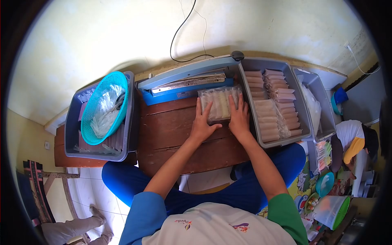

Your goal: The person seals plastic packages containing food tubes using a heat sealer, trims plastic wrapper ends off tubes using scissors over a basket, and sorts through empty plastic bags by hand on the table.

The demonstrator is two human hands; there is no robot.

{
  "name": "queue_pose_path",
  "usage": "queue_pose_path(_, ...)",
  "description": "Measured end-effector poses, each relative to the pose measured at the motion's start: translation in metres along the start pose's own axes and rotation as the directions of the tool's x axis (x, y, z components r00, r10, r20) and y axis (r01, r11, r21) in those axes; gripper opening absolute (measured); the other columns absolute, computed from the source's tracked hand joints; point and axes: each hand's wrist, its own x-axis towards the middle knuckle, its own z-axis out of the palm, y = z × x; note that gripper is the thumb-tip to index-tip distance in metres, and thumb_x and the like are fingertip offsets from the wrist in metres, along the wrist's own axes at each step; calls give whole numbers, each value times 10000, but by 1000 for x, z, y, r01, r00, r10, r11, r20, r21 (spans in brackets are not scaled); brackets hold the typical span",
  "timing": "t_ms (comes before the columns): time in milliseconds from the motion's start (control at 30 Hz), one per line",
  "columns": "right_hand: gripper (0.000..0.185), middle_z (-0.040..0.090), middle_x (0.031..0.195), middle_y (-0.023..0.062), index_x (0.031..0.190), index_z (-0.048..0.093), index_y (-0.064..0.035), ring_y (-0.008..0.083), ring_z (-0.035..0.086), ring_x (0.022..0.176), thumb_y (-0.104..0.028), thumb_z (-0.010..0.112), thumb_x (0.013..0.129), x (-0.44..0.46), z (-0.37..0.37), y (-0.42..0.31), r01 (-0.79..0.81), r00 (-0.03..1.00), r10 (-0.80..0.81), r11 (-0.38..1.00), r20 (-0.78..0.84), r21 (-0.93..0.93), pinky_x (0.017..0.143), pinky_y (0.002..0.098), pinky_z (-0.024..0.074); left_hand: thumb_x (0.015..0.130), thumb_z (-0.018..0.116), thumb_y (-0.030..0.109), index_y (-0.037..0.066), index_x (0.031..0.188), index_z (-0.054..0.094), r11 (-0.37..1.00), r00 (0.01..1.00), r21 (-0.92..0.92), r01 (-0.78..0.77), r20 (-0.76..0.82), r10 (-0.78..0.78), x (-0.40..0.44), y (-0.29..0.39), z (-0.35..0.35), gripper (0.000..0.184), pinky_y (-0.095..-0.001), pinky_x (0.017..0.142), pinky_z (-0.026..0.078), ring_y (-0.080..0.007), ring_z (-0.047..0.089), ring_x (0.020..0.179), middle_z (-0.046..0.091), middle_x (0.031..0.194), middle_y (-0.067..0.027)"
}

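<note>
Both my hands hold a clear plastic pack of pale, tube-shaped pieces (220,104) on the brown wooden table (171,132). My left hand (201,122) lies along its left side, and my right hand (239,118) presses its right side, fingers pointing away from me. Just behind the pack stands a blue sealer (183,93) with its long grey arm (188,73) raised. Close to my right hand is a grey bin (261,141) filled with rows of wrapped brownish tubes (267,116).
At the left, a turquoise basket (87,132) of clear plastic bags rests on a dark bin (70,139). Another grey bin (326,118) holds white plastic at the right. A person (351,136) bends at far right; another person's legs (73,230) show lower left. A black cable hangs on the wall.
</note>
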Motion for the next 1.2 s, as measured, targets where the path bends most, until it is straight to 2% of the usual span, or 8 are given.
queue_pose_path(233, 903, 159, 1535, 209, 1493, 260, -182, 494, 371, 1237, 76, 605, 700, -1, -4, -1, 6, 1000, -6, 1000, 28, 25, 984, 528, 420, 675, 780, 23, 236, 1468, 313, 996, 998, 52, 66, -7, -65, -6, 3, 9, 945, -472, 969, 476, -472, 377, 1300, 60, 1554, -239)
queue_pose_path(567, 865, 183, 1526, 211, 1480, 297, -171, 484, 384, 1202, 112, 564, 707, -1, -1, 3, 50, 998, -48, 998, -40, 43, 988, 518, 412, 703, 735, -21, 259, 1463, 324, 997, 997, 46, 58, -44, -56, -5, 1, 13, 908, -476, 942, 487, -480, 400, 1276, 99, 1548, -243)
queue_pose_path(633, 859, 186, 1525, 209, 1478, 301, -169, 480, 381, 1206, 115, 557, 709, -1, 2, 2, 53, 998, -50, 997, -48, 54, 994, 516, 406, 685, 770, -9, 229, 1462, 338, 995, 994, 19, 102, -30, -101, -5, 2, 12, 920, -454, 1010, 437, -453, 340, 1336, 155, 1530, -261)
queue_pose_path(733, 958, 180, 1531, 198, 1472, 312, -162, 441, 393, 1190, 190, 563, 617, -1, 3, 2, 49, 995, -43, 997, -94, 57, 1014, 490, 383, 688, 772, -3, 220, 1463, 338, 995, 995, 26, 93, -38, -92, -5, 2, 13, 915, -453, 1016, 432, -451, 341, 1338, 159, 1528, -261)
queue_pose_path(800, 865, 169, 1533, 199, 1484, 288, -163, 490, 363, 1220, 121, 551, 711, -1, -1, 2, 45, 998, -42, 995, -43, 91, 999, 535, 392, 692, 771, 10, 227, 1466, 328, 997, 997, 35, 63, -43, -62, -7, -1, 13, 917, -464, 990, 452, -463, 355, 1321, 132, 1534, -261)
queue_pose_path(967, 875, 124, 1541, 221, 1507, 221, -167, 511, 287, 1299, 87, 566, 744, -6, -6, -6, -15, 1000, 17, 995, -21, 99, 1036, 571, 339, 684, 807, 90, 202, 1472, 313, 999, 999, 42, 9, -52, -7, -11, 6, 4, 938, -469, 984, 458, -468, 330, 1335, 112, 1536, -271)
queue_pose_path(1067, 871, 98, 1540, 248, 1513, 189, -147, 520, 243, 1335, 44, 588, 762, -9, -15, -14, -16, 999, 19, 997, -37, 78, 1076, 583, 277, 685, 824, 156, 153, 1476, 301, 996, 997, -45, 80, -17, -81, -15, 10, -4, 949, -471, 1019, 422, -459, 313, 1350, 111, 1537, -272)
queue_pose_path(1200, 873, 106, 1530, 276, 1511, 174, -98, 523, 240, 1341, -1, 613, 763, -16, -29, -27, 54, 997, -51, 997, -59, 52, 1101, 590, 218, 751, 781, 197, 76, 1383, 422, 999, 990, 37, 18, -138, -13, -15, 9, -9, 737, -467, 1042, 377, -446, 350, 1327, 177, 1518, -281)
